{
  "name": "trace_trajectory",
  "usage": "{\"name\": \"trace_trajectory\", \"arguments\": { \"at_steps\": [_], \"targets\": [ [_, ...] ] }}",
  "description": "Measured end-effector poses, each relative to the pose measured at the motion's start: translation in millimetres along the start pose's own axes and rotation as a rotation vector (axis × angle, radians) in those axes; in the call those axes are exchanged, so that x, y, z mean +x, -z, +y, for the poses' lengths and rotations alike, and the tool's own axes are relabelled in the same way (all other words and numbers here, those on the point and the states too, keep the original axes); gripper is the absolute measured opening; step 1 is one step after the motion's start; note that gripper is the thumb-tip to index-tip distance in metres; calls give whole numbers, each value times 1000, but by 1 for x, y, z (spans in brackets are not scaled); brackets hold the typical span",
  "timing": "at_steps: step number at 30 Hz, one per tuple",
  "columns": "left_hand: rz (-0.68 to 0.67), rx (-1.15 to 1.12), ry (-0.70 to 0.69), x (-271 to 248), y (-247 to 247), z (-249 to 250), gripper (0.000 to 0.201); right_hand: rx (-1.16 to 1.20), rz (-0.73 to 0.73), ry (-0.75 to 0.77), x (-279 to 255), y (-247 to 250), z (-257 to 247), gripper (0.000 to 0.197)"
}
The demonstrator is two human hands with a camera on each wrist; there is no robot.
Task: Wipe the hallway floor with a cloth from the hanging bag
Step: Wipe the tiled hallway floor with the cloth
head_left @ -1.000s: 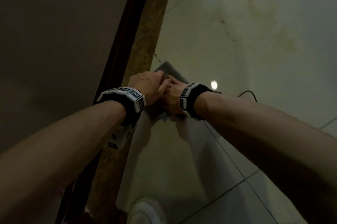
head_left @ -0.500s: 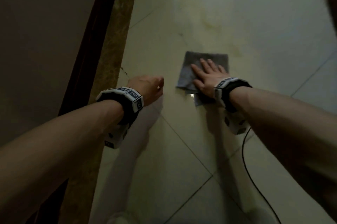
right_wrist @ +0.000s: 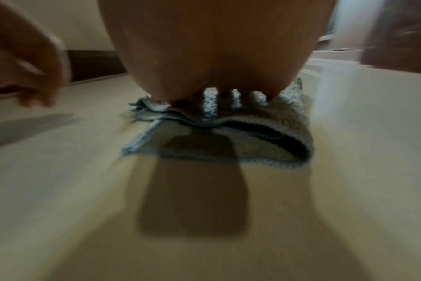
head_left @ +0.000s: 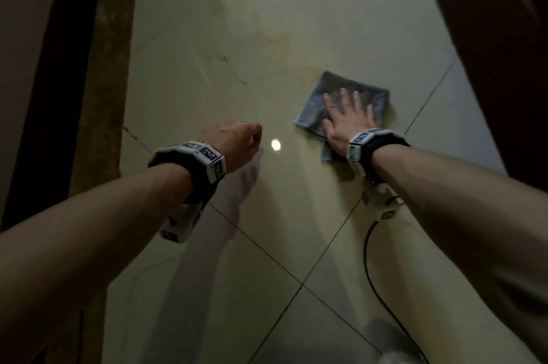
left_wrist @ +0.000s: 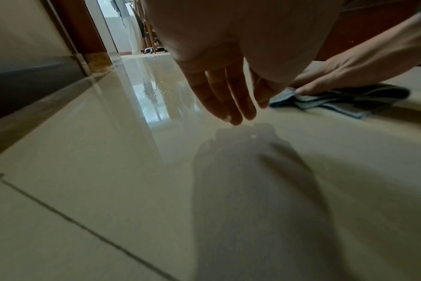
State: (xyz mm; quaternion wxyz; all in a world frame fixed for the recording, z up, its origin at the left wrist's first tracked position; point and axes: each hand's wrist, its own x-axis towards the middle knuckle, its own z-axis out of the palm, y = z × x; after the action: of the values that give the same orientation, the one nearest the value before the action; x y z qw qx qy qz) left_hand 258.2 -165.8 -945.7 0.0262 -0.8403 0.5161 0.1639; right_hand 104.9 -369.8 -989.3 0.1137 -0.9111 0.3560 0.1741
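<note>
A folded grey-blue cloth (head_left: pixel 364 97) lies flat on the glossy cream tile floor (head_left: pixel 225 260). My right hand (head_left: pixel 347 117) presses on it with straight, spread fingers. In the right wrist view the palm covers the cloth (right_wrist: pixel 260 150), whose folded near edge gapes a little. My left hand (head_left: pixel 234 141) hovers just above the floor, left of the cloth and apart from it. In the left wrist view its fingers (left_wrist: pixel 226 98) hang relaxed and hold nothing, with the cloth (left_wrist: pixel 344 98) to the right. No hanging bag is in view.
A dark wooden skirting with a brown stone strip (head_left: pixel 98 91) runs along the left wall. Dark wooden furniture or a door (head_left: pixel 498 46) stands at the right. A black cable (head_left: pixel 373 280) trails from my right wrist. Yellowish marks (head_left: pixel 275 40) stain the floor ahead.
Both hands were together on the cloth by the left wall. The right hand has slid the cloth rightward across the tiles; the left hand let go and stays hovering.
</note>
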Motion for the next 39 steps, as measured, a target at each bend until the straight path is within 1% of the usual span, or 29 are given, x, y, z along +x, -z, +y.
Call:
{"name": "trace_trajectory", "arguments": {
  "at_steps": [3,5,7,9,10,12,13,16,20,23,25,27,29,30,32,33,35,36,38,39],
  "targets": [
    [11,-24,7,0,-2,-1,18,-58,-43,232,2,-3,-51,64],
    [54,-50,30,-1,-3,-6,21,-88,-73,393,-6,-9,-89,65],
    [107,-45,51,-2,-4,-10,22,-144,-136,542,-18,-15,-120,69],
    [133,-29,74,0,-5,-15,21,-166,-172,630,-23,-19,-134,70],
    [141,-29,82,1,-5,-17,21,-156,-164,651,-22,-18,-134,70],
    [163,-60,74,6,-5,-18,22,-120,-130,644,-14,-13,-123,68],
    [168,-85,63,10,-5,-16,25,-91,-114,602,-10,-11,-114,68],
    [176,-176,65,27,-1,-4,28,15,-76,376,7,1,-74,68],
    [206,-244,128,50,-2,18,24,56,-55,133,23,12,0,68],
    [190,-279,137,56,-6,34,25,123,-14,-70,27,18,52,66],
    [162,-253,103,57,-4,37,26,129,11,-143,29,19,71,66],
    [156,-204,79,58,7,33,28,107,-5,-176,31,21,70,68],
    [156,-164,97,58,26,27,27,97,-79,-165,32,31,51,71],
    [153,-160,123,56,35,24,26,89,-133,-113,31,35,36,74],
    [125,-121,175,53,45,18,24,-2,-231,109,23,35,1,79],
    [91,-95,183,50,49,19,24,-61,-267,229,15,35,-16,80],
    [-25,-62,177,43,59,26,25,-164,-338,388,0,41,-42,83],
    [-119,-37,166,40,64,30,25,-205,-376,423,-5,49,-51,82],
    [-295,40,138,33,75,39,27,-216,-461,436,-11,80,-63,75],
    [-341,74,129,29,83,44,29,-203,-496,423,-14,97,-65,70]
  ]
}}
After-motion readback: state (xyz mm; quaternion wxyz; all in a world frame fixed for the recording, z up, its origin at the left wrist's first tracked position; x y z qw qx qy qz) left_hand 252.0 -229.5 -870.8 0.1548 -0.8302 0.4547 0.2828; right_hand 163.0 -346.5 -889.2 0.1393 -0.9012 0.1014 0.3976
